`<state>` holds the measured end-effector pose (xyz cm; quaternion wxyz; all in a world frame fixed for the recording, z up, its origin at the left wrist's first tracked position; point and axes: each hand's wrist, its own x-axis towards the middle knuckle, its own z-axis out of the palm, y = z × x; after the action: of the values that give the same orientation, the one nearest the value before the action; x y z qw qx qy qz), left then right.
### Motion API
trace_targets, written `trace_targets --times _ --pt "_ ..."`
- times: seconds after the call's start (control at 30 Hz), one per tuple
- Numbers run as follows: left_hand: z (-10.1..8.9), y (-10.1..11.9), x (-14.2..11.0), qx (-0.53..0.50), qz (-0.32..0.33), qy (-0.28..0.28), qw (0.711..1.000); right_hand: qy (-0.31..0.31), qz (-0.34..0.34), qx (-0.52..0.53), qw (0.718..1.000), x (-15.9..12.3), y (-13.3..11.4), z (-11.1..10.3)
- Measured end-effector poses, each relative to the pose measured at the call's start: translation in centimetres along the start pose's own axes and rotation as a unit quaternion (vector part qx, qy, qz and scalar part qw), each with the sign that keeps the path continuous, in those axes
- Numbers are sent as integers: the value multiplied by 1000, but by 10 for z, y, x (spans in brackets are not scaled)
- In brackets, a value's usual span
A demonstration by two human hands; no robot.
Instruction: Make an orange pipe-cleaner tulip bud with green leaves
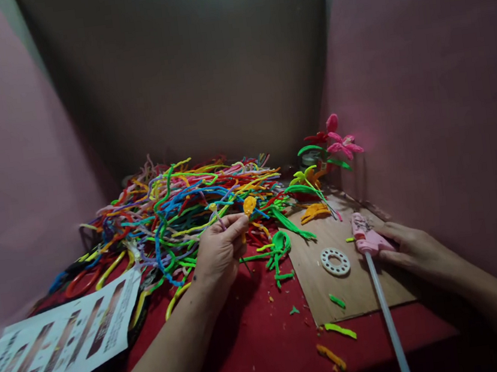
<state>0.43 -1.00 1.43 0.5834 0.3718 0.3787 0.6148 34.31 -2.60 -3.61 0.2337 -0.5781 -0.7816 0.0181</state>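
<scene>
My left hand (221, 250) pinches a small orange pipe-cleaner petal (249, 204) between thumb and fingertips, in front of the heap. A thin dark stem shows below those fingers; whether it belongs to the petal I cannot tell. My right hand (419, 249) is closed round the pink glue gun (366, 237) at the right side of the board. A long translucent glue stick (388, 317) sticks out of the gun toward me. Just left of the gun lies a white ring with holes (335, 261). Orange pipe-cleaner petals (314, 211) rest near the board's far edge.
A large heap of coloured pipe cleaners (196, 198) fills the back of the red cloth (254, 342). Pink pipe-cleaner flowers (343, 144) stand behind the thin board (308, 287). A printed sheet (64, 347) lies at left. Green and orange scraps (331, 357) lie in front.
</scene>
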Motion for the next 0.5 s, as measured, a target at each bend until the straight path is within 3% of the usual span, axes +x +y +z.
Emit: trace_targets --times 0.1,0.3,0.5 --pt "0 1 0 -2 -5 1 1000 -41 4 -37 998 3 6 1" --pt "1 2 -1 4 -14 3 1000 -65 8 -68 996 10 10 1" --pt "2 2 -2 5 -15 1 1000 -45 22 -125 991 12 21 6"
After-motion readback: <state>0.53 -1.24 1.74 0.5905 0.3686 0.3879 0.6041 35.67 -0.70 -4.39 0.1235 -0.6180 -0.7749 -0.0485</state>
